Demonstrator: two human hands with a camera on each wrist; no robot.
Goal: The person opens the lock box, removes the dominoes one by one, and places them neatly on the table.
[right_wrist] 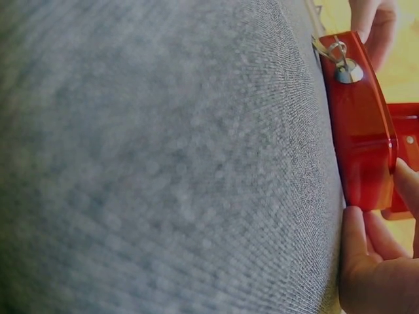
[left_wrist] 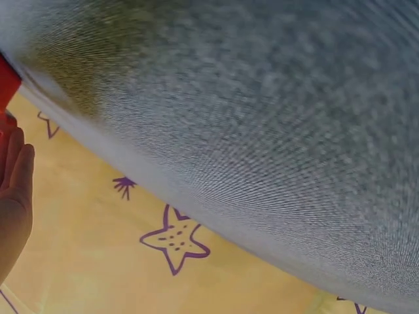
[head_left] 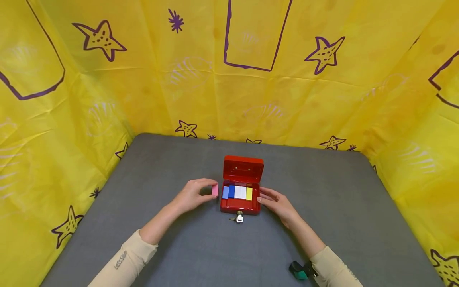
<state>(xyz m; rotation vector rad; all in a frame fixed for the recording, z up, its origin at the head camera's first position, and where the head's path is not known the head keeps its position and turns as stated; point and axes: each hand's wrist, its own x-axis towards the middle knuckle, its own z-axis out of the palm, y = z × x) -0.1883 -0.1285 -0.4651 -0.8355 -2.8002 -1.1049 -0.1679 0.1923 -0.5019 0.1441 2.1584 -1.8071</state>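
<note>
The left hand [head_left: 193, 195] pinches the pink block [head_left: 215, 190] between thumb and fingers. The block sits at the fingertips, outside the open red box [head_left: 239, 205] and just beside its left wall. The right hand [head_left: 277, 203] grips the box's right side: thumb at the rim, fingers at the outer wall. Coloured blocks [head_left: 231, 192] stand in a row inside.

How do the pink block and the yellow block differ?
The pink block is pinched in the left hand; the yellow block sits inside the red box. The pink block is apart from other blocks, while the yellow block is at a row's right end. Both look small and oblong.
</note>
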